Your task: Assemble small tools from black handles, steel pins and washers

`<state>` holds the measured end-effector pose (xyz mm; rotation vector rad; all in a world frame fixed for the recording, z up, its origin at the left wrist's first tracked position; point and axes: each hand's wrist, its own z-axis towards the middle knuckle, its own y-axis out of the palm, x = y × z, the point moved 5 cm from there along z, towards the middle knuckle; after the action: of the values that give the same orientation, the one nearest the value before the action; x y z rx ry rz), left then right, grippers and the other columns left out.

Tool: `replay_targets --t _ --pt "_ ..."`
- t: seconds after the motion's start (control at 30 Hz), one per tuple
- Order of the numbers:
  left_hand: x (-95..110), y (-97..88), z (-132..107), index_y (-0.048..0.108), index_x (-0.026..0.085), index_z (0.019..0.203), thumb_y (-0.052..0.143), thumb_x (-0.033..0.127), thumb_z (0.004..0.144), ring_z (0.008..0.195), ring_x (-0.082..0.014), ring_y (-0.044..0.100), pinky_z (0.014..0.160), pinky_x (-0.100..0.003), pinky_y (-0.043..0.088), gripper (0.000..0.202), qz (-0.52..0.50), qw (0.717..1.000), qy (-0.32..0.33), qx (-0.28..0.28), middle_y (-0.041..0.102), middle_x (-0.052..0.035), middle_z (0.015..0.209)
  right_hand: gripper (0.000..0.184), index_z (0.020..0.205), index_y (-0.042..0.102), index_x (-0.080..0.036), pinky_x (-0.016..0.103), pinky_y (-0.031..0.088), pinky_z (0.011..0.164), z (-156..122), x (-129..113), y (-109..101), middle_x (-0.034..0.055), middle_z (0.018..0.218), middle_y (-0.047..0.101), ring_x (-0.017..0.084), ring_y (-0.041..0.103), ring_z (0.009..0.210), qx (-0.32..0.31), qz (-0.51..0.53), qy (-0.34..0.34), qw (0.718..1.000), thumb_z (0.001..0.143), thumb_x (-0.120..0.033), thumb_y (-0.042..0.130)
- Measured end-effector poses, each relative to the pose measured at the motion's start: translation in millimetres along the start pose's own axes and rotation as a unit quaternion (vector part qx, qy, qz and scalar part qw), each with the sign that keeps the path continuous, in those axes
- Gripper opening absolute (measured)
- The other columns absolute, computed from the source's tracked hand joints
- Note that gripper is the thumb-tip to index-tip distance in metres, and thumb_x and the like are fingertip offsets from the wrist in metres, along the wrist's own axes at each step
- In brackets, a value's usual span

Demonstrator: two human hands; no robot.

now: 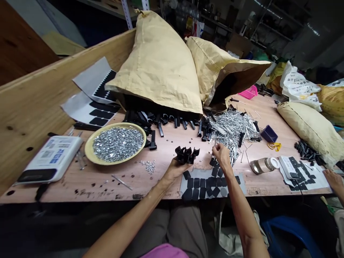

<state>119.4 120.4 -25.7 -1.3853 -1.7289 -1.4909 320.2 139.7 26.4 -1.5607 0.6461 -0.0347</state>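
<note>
My left hand (176,172) is closed around several black plastic pieces with curved, cupped ends (186,154), held up over the front of the table. To its right, my right hand (222,154) is closed in a pinch at the near edge of a heap of thin metal pins (232,125). What its fingertips hold, if anything, is too small to make out. Beneath both hands lies a grey sheet with black adhesive pads (200,184). More black plastic pieces (174,121) spill from the mouth of a large paper sack (161,68).
A yellow bowl of small metal washers (90,150) and a white scale (51,157) stand at left. Loose washers (149,166) lie nearby. At right are a glass jar (260,166), a blue box (269,133), another scale (288,166) and another person's hand (333,181).
</note>
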Motion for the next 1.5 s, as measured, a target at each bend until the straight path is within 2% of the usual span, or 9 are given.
replay_targets --t 0.27,0.4,0.57,0.93,1.07,1.2,1.3,1.4,1.5 --pt "-6 -6.4 2 0.068 0.014 0.061 0.085 0.018 0.047 0.061 -0.0145 0.061 0.058 -0.025 0.05 0.022 0.0 0.999 -0.049 0.018 0.067 -0.0015 0.061 0.02 0.086 0.062 -0.016 0.027 0.044 0.062 1 1 -7 -0.0037 0.063 0.059 0.013 0.055 0.06 0.056 0.22 -0.058 0.972 0.07 -0.022 0.05" --pt "-7 -4.9 5 0.069 0.015 0.061 0.085 0.014 0.046 0.061 -0.0142 0.059 0.058 -0.024 0.047 0.022 0.01 0.999 -0.037 0.025 0.065 0.0001 0.059 0.047 0.117 0.052 -0.021 0.028 0.049 0.062 -17 -19 -20 -0.0058 0.069 0.059 0.013 0.06 0.063 0.026 0.425 -0.111 0.898 0.072 -0.032 0.06" --pt "-7 3.7 5 0.069 0.015 0.063 0.085 0.015 0.046 0.06 -0.012 0.056 0.06 -0.022 0.045 0.023 0.019 1.0 -0.011 -0.006 0.065 0.0012 0.061 0.052 0.117 0.042 -0.026 0.031 0.056 0.065 -47 -49 -31 -0.0045 0.08 0.062 0.013 0.067 0.067 0.011 0.531 -0.136 0.836 0.073 -0.038 0.067" --pt "-9 3.5 -2 0.066 0.016 0.06 0.089 0.024 0.04 0.055 -0.01 0.053 0.056 -0.022 0.044 0.032 0.007 1.0 0.002 -0.016 0.062 0.0026 0.057 0.016 0.098 0.053 -0.024 0.032 0.056 0.075 -61 -49 -20 -0.0006 0.084 0.069 0.016 0.071 0.079 0.066 0.44 -0.203 0.872 0.085 -0.033 0.057" --pt "-7 2.2 -3 0.068 0.015 0.066 0.088 0.028 0.044 0.061 -0.0126 0.058 0.061 -0.024 0.049 0.033 0.012 0.999 0.008 -0.035 0.066 0.0008 0.063 0.019 0.1 0.054 -0.023 0.034 0.057 0.075 -65 -48 -19 0.0011 0.08 0.071 0.018 0.072 0.079 0.087 0.392 -0.219 0.889 0.088 -0.038 0.054" --pt "-3 -0.9 0 0.07 0.015 0.072 0.087 0.034 0.046 0.069 -0.0167 0.063 0.067 -0.028 0.052 0.036 0.008 0.999 0.023 -0.028 0.07 -0.002 0.071 0.015 0.097 0.061 -0.024 0.043 0.049 0.096 -70 -54 -21 0.0044 0.099 0.071 0.02 0.068 0.097 0.114 0.293 -0.321 0.893 0.09 -0.035 0.053" --pt "1 -9.3 1 0.071 0.015 0.077 0.086 0.034 0.049 0.075 -0.0189 0.066 0.073 -0.031 0.053 0.037 0.01 0.998 0.056 0.002 0.073 -0.0039 0.077 0.018 0.097 0.065 -0.023 0.042 0.047 0.096 -59 -50 -19 0.0072 0.108 0.068 0.021 0.062 0.107 0.134 0.202 -0.296 0.924 0.092 -0.031 0.051" --pt "5 -17.1 1 0.07 0.015 0.081 0.083 0.033 0.054 0.08 -0.0202 0.067 0.078 -0.032 0.052 0.035 0.036 0.995 0.09 0.016 0.073 -0.0046 0.081 0.02 0.094 0.068 -0.02 0.032 0.051 0.079 -43 -48 7 0.0082 0.1 0.069 0.019 0.066 0.091 0.026 0.042 -0.199 0.979 0.092 -0.026 0.049" --pt "10 -21.5 1 0.069 0.015 0.078 0.079 0.03 0.057 0.077 -0.0198 0.066 0.076 -0.032 0.053 0.027 0.087 0.989 0.12 0.021 0.072 -0.0035 0.077 0.017 0.087 0.069 -0.017 0.03 0.049 0.077 -39 -55 40 0.0109 0.1 0.068 0.021 0.066 0.09 -0.083 -0.107 -0.151 0.979 0.089 -0.021 0.053"
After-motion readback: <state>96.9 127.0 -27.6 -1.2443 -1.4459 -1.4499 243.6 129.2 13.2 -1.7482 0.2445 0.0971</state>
